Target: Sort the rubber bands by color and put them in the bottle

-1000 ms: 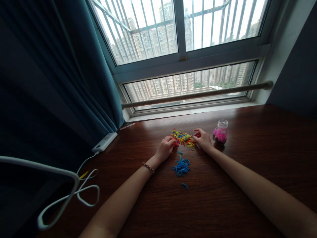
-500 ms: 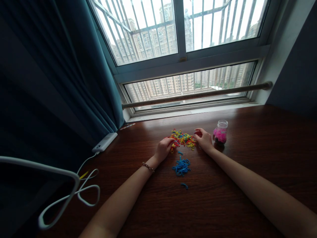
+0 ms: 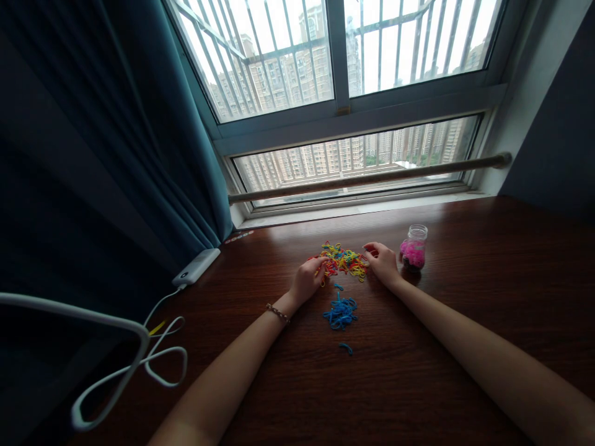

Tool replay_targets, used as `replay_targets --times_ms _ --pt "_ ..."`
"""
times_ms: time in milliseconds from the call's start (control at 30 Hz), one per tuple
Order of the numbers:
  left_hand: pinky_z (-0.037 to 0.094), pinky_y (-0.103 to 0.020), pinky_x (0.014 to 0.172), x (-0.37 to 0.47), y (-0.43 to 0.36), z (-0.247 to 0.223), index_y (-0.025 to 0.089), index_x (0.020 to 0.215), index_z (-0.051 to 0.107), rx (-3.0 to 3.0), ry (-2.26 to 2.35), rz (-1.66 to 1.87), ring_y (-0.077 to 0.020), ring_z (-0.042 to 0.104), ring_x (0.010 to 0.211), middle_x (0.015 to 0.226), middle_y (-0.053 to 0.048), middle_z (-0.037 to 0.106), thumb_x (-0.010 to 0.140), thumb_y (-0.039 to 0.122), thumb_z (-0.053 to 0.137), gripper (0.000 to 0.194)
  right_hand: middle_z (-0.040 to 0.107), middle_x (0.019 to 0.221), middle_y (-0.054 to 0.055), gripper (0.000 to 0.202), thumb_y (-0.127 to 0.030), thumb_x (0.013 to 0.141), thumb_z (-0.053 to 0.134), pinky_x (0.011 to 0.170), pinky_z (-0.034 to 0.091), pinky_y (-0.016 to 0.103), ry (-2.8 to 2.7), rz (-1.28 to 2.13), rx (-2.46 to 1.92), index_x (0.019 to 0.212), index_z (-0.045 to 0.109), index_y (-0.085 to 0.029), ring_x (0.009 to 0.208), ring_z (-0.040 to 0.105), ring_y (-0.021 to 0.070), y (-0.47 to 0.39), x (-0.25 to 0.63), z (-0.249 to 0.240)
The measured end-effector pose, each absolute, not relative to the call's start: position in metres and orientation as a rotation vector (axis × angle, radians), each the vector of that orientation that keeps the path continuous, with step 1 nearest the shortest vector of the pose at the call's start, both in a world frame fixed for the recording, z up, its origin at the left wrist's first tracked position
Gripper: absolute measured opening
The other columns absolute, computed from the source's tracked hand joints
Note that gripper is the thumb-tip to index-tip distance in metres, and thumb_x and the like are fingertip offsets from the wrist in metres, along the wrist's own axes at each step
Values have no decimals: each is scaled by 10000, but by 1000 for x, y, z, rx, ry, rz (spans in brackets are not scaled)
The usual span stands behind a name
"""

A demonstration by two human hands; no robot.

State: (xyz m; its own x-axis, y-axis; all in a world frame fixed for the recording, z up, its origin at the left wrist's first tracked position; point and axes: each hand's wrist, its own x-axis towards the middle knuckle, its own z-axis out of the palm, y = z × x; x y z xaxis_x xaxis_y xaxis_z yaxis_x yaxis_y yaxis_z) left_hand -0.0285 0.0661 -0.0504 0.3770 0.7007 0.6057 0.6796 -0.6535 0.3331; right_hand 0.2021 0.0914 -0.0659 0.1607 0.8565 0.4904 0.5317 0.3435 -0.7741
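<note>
A loose pile of small looped elastic bands (image 3: 344, 260), mostly yellow and red with a few blue, lies on the dark wooden table (image 3: 372, 384). My left hand (image 3: 307, 279) rests at the pile's left edge, fingers a little apart and touching the bands. At its right edge is my right hand (image 3: 383, 262), its fingers curved and apart; nothing shows in them. Nearer to me, between my forearms, sits a heap of blue elastic bands (image 3: 341, 313). One blue band (image 3: 346, 349) lies in front of that heap, and another small blue piece (image 3: 339, 287) behind it.
To the right of my right hand stands an open clear jar (image 3: 413, 249) with pink and dark contents. A white power bank (image 3: 197, 267) with a white cable (image 3: 167, 352) lies at the left by the blue curtain (image 3: 186, 186). A barred window is behind the table.
My left fingers have spread slightly over the left edge of the pile, and some red bands there have shifted left. My right hand has barely moved.
</note>
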Motion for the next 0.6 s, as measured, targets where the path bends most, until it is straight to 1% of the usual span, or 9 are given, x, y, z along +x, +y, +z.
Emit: replay_targets --times_ms 100,200,300,367,433,500,600 --pt "479 -301 828 -29 66 -50 165 1011 566 2573 1279 1178 -169 593 905 987 -73 638 835 216 443 221 651 776 57 185 -236 722 528 643 470 261 -1493 405 -1257 833 637 -137 648 585 143 84 199 -59" --pt "482 -307 819 -29 66 -50 153 965 567 2537 1296 1216 -169 595 883 945 -75 637 830 229 458 189 658 767 48 217 -312 735 544 639 468 247 -1569 574 -1074 824 648 -144 674 594 145 71 188 -47" --pt "489 -313 788 -29 67 -50 159 908 575 2531 1300 1223 -167 596 841 886 -65 637 826 230 466 154 654 658 32 324 -417 766 499 531 449 215 -1765 897 -887 763 661 -136 565 575 125 60 176 -37" --pt "488 -317 776 -29 67 -50 163 884 579 2550 1285 1219 -164 594 817 861 -59 637 825 228 467 142 650 609 30 412 -453 804 426 480 420 204 -1830 970 -886 698 667 -136 498 553 112 58 175 -34" --pt "482 -319 777 -30 67 -48 165 874 581 2590 1237 1201 -161 587 808 851 -57 635 827 229 466 139 655 606 35 455 -449 828 385 498 414 209 -1771 805 -1019 637 665 -146 510 564 121 61 179 -37" --pt "472 -325 787 -30 65 -46 171 864 588 2665 1163 1172 -160 573 824 857 -60 630 829 236 467 141 660 617 35 412 -418 827 404 554 423 224 -1641 547 -1191 642 669 -162 570 592 144 70 189 -43" --pt "454 -339 808 -30 61 -41 189 850 608 2828 1043 1092 -161 552 853 847 -60 623 831 246 467 153 674 668 25 252 -357 786 483 609 435 245 -1518 347 -1375 783 670 -189 639 617 165 84 204 -54"
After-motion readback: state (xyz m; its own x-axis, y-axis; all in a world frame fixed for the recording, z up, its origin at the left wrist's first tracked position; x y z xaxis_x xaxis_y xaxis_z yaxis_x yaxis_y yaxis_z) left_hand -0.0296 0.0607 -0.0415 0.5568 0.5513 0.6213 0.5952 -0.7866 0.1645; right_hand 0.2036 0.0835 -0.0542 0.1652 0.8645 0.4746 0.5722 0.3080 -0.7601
